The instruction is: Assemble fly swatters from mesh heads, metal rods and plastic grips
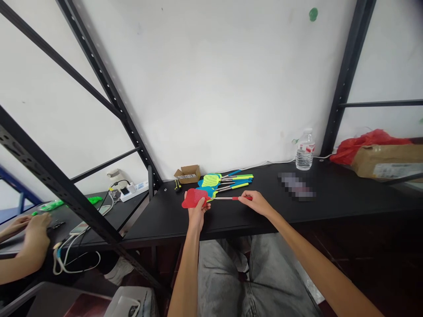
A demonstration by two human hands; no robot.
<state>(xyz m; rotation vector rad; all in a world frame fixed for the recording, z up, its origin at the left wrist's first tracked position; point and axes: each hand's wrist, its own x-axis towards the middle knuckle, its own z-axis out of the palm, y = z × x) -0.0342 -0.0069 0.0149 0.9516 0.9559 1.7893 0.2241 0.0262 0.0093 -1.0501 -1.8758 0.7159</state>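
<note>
- Right now the person holds one red fly swatter (198, 198) between both hands, just above the near edge of the black tabletop (330, 198).
- The left hand (197, 210) is closed on the swatter's red mesh head, fingers curled up around its lower edge.
- The right hand (256, 202) is closed on the red grip at the far end of the thin metal shaft, so the swatter lies roughly level, stretched from one hand to the other.
- Judging by that two-ended grip, the step in hand looks like working the shaft along its length, drawing it out or pushing it in; which of the two cannot be told from one view.
- Just behind the swatter lies a loose pile of other swatters (224, 181) with blue and yellow-green heads and handles, overlapping one another on the tabletop.
- A small open cardboard box (188, 173) sits just left of that pile, near the wall.
- A next move along the shaft would call for keeping the two hands in line, since the thin rod would probably bend under sideways pull, and for a firm but gentle hold on the flexible mesh.
- Further right stand a water bottle (304, 150) and a red bag on a brown parcel (386, 159), well apart from the hands.
- At the left, on a neighbouring surface, another person's hand (35, 222) rests near some cables.
</note>
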